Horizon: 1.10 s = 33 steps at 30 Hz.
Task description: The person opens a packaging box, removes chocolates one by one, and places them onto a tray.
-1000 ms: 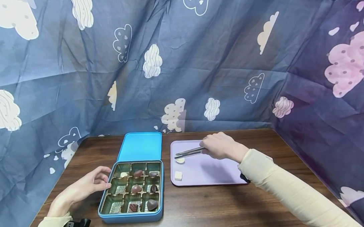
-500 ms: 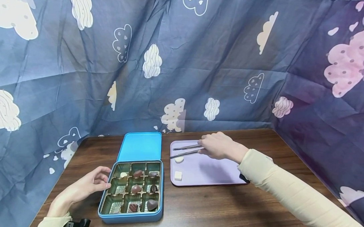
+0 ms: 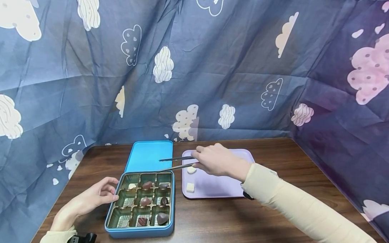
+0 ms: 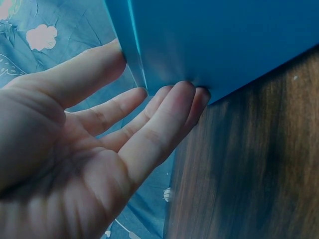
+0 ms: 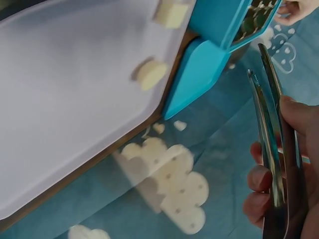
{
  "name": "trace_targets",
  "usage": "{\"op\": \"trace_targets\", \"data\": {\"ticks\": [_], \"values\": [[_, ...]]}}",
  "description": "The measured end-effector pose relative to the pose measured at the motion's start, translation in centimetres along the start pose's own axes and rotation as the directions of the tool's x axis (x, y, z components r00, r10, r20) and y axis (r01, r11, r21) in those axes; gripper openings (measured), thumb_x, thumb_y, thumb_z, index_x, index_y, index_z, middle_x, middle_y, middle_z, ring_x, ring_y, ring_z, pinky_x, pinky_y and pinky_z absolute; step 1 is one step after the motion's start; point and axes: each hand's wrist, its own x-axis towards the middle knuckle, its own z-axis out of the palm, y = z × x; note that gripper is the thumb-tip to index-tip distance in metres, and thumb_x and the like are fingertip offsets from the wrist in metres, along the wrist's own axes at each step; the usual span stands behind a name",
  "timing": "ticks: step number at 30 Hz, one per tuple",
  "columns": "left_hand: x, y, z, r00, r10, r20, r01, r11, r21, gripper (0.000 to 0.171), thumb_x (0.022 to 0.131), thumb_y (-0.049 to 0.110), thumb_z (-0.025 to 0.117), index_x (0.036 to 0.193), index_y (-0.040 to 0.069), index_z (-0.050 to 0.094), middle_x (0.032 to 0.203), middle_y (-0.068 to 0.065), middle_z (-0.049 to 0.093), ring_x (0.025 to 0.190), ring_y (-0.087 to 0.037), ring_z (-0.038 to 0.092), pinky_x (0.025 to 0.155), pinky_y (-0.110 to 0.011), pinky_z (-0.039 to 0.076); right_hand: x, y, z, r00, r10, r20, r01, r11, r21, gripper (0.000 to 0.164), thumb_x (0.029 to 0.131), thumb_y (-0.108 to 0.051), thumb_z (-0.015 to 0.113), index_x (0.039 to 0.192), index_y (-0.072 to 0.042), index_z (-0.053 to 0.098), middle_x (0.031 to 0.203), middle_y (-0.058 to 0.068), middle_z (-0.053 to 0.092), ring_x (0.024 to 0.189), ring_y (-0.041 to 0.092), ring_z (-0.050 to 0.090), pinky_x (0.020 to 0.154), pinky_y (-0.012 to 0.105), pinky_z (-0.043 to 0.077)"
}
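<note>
My right hand [image 3: 220, 161] grips metal tongs [image 5: 276, 94]. Their two arms stand apart with nothing between them, and the tips reach over the hinge side of the blue tin [image 3: 140, 233] in the head view. Fingertips of my left hand [image 4: 99, 144] touch the tin's left side, fingers extended. The tin holds a gold divider tray of small compartments. A white chocolate [image 3: 132, 186] lies back left, a striped dark one [image 3: 142, 221] front middle, a heart-shaped one [image 3: 162, 218] front right; several other brown pieces sit in the back and middle rows.
The tin's lid [image 3: 152, 155] lies open behind it. To the right, a lilac tray [image 3: 222, 190] bears a round white piece [image 3: 191, 170] and a square white piece [image 3: 190, 187]. A cloud-patterned cloth [image 3: 192, 64] hangs behind the wooden table [image 3: 223, 220].
The tongs opened over the round white piece, then my right hand moved left with them toward the tin. Both white pieces stayed on the tray. My left hand held its place.
</note>
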Motion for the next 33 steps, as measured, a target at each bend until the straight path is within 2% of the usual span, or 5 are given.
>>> {"op": "trace_targets", "data": {"ticks": [7,13,24,28,33], "values": [[0.1,-0.1,-0.1,1.0,0.01,0.015,-0.01,1.0,0.001,0.052,0.092,0.011,0.067,0.131,-0.008,0.038,0.098,-0.013,0.051,0.089,-0.017,0.057,0.078,-0.028,0.05,2.7,-2.7,-0.9,0.999,-0.049,0.023,0.049,0.999,0.005,0.019,0.098,-0.037,0.059,0.098,-0.018,0.064,0.084,-0.004,0.058,0.064,0.011,0.058,0.044,0.029,0.038],[0.3,-0.1,0.0,1.0,0.003,0.007,-0.003,1.0,0.001,0.052,0.092,0.01,0.068,0.131,-0.007,0.039,0.098,-0.013,0.051,0.088,-0.017,0.058,0.078,-0.028,0.05,5.1,-5.0,-1.5,0.996,-0.077,0.046,0.079,0.997,-0.026,0.02,0.099,-0.039,0.057,0.096,-0.021,0.066,0.082,-0.007,0.058,0.06,0.01,0.056,0.043,0.027,0.036],[0.2,0.2,0.1,0.999,-0.031,-0.007,0.031,0.999,0.026,0.05,0.092,0.014,0.068,0.129,-0.005,0.04,0.099,-0.014,0.049,0.09,-0.02,0.057,0.078,-0.028,0.048,8.4,-7.7,-1.3,0.981,-0.049,0.19,0.055,0.998,-0.027,0.023,0.098,-0.038,0.06,0.08,-0.025,0.066,0.074,-0.007,0.058,0.057,0.01,0.049,0.047,0.03,0.041],[0.3,0.1,0.0,0.999,-0.035,-0.009,0.036,0.999,0.026,0.05,0.092,0.015,0.068,0.129,-0.005,0.04,0.1,-0.014,0.049,0.09,-0.02,0.056,0.078,-0.028,0.047,9.5,-8.3,-1.4,0.974,-0.048,0.224,0.058,0.998,-0.039,0.029,0.099,-0.032,0.057,0.071,-0.025,0.06,0.067,-0.007,0.054,0.054,0.01,0.04,0.046,0.028,0.035],[0.2,-0.1,-0.1,0.999,-0.031,-0.024,0.032,0.999,0.035,0.05,0.092,0.014,0.069,0.129,-0.004,0.041,0.099,-0.014,0.049,0.09,-0.02,0.057,0.078,-0.028,0.047,11.4,-9.8,-2.6,0.949,-0.006,0.316,0.028,0.997,-0.065,0.03,0.101,-0.025,0.052,0.071,-0.024,0.055,0.071,-0.007,0.052,0.057,0.012,0.037,0.048,0.029,0.034]]}}
